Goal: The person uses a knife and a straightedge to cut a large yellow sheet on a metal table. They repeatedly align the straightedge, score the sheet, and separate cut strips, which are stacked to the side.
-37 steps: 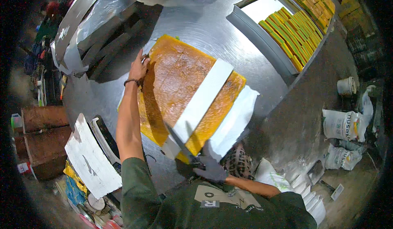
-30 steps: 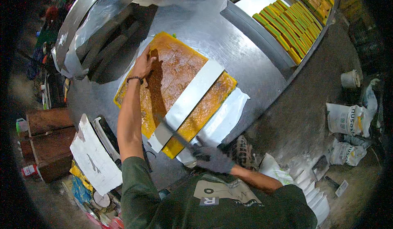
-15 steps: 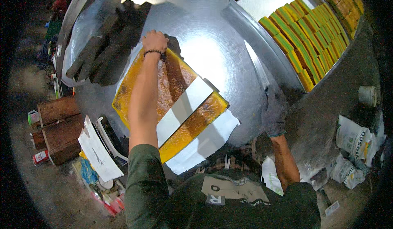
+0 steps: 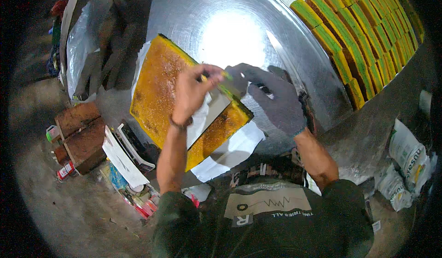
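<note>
A square slab of yellow-brown cake (image 4: pixel 159 80) lies on white paper (image 4: pixel 230 152) on the steel table (image 4: pixel 184 14). A white strip (image 4: pixel 209 113) lies across its top. My bare left hand (image 4: pixel 191 92) is at the cake's far right edge, fingertips pinched on a small, blurred yellow-green bit. My gloved right hand (image 4: pixel 269 99) is beside it, fingers curled at that same edge; what they hold is hidden. A long knife blade (image 4: pixel 278 48) lies on the steel to the right, partly behind the glove.
A tray of sliced yellow-green cake bars (image 4: pixel 350 41) fills the upper right. Plastic-covered stuff (image 4: pixel 85 50) stands at upper left. Brown wooden pieces (image 4: pixel 80 138) and a white board (image 4: pixel 122 156) are at lower left. White sacks (image 4: pixel 405 152) lie on the right.
My right hand has left the knife on the right and moved to the cake. My left hand has slid from the far corner down along the right edge. The tray appears larger.
</note>
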`<action>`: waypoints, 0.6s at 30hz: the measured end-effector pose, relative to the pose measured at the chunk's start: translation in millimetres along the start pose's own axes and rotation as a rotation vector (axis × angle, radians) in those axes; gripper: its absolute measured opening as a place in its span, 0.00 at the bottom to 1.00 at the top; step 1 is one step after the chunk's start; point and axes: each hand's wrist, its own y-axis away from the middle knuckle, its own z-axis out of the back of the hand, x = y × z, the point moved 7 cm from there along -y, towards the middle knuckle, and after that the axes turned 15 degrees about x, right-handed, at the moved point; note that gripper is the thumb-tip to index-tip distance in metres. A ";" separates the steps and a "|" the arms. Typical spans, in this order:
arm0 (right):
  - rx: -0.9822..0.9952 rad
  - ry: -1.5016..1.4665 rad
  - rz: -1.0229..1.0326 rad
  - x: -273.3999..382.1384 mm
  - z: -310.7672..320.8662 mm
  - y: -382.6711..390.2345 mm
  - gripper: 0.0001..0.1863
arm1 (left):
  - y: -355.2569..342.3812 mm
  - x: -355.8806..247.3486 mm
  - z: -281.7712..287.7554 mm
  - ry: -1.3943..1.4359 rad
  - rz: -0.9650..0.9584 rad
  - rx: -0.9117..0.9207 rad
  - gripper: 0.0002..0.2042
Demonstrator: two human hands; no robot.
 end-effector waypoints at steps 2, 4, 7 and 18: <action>0.046 0.133 0.118 6.8 -4.8 -7.2 0.18 | 18.6 -6.4 -25.7 0.013 0.068 0.026 0.09; 0.052 0.259 0.225 10.0 -9.4 -6.5 0.16 | 33.5 -8.7 -39.2 -0.008 0.106 0.002 0.10; 0.006 0.219 0.217 -2.6 -13.8 -4.6 0.13 | 49.4 -9.7 -40.0 -0.143 0.085 -0.039 0.17; 0.036 -0.128 0.003 -55.7 -45.8 -40.0 0.11 | 77.2 19.0 -40.7 -0.672 0.203 -0.027 0.48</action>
